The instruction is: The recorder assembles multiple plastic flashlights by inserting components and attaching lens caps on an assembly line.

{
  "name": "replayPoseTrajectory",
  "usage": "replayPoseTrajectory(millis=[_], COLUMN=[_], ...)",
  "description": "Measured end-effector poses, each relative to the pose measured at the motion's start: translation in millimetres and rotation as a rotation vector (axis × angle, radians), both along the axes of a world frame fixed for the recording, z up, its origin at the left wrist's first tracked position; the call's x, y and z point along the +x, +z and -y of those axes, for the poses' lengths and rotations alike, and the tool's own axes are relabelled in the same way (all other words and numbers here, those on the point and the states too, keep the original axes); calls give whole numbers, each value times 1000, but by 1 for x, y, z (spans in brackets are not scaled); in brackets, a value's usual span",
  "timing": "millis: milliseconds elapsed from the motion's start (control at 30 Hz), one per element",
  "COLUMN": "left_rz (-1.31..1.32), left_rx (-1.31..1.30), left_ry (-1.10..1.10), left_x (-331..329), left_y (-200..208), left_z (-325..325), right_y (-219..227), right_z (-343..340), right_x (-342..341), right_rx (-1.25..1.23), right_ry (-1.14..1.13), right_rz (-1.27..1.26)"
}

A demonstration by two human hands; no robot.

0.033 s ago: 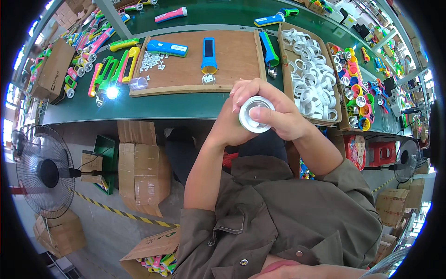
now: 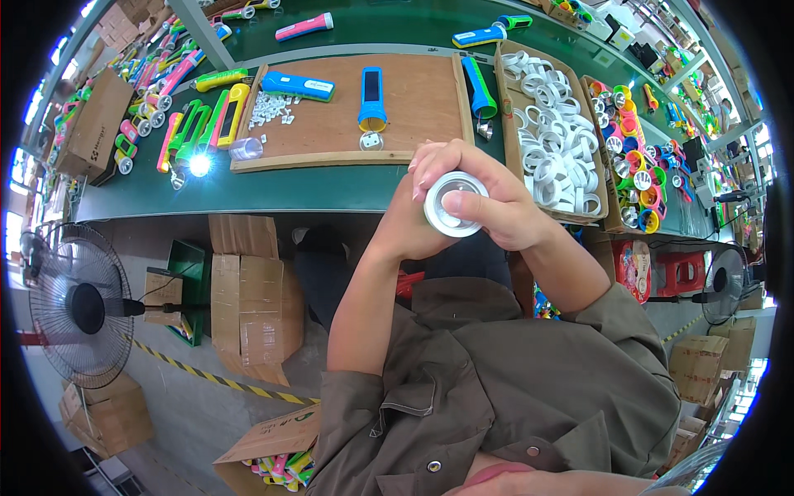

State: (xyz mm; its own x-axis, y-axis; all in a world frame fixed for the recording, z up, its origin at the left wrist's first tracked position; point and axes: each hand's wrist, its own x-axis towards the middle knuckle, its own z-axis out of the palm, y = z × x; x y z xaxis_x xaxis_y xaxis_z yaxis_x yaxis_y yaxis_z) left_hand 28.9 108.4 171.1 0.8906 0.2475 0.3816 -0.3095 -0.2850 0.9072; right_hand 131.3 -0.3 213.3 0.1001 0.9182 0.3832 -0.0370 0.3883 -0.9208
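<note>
Both my hands are together just in front of the table's near edge, around a flashlight whose white-rimmed round head faces up. My left hand is wrapped round its body, which is mostly hidden. Closed over the top, my right hand has its thumb pressed onto the lens inside the white ring, with its fingers lying over the far side. Beyond the hands, on a brown wooden board, lie a blue flashlight body with a yellow-rimmed open end and a small clear and white part.
White rings fill a cardboard tray at right, beside a box of colourful flashlight heads. Small white pieces and another blue flashlight lie on the board's left. A lit flashlight part glows nearby. A fan stands at left.
</note>
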Motion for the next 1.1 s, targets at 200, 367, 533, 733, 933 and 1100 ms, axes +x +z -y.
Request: replayPoseTrajectory(millis=[200,367,533,733,933,1100], left_rz=[-50,-110,-76,-112,-29,-87], left_rx=[-98,-176,-119,-67,-16,-13], left_ry=[-26,-21,-32,-31,-24,-13], left_x=[-2,-4,-2,-3,-1,-4], left_y=[-6,-6,-9,-2,-7,0], left_z=[-3,-3,-5,-6,-8,-8], right_y=[6,17,15,6,4,6], right_z=[-1,-1,-3,-5,-5,-6], right_x=[-2,-8,-6,-5,-8,-7], right_rx=[-135,-172,-171,-166,-100,-154], right_ry=[35,-11,-37,19,-38,-27], right_rz=[-142,-122,-31,-157,-154,-198])
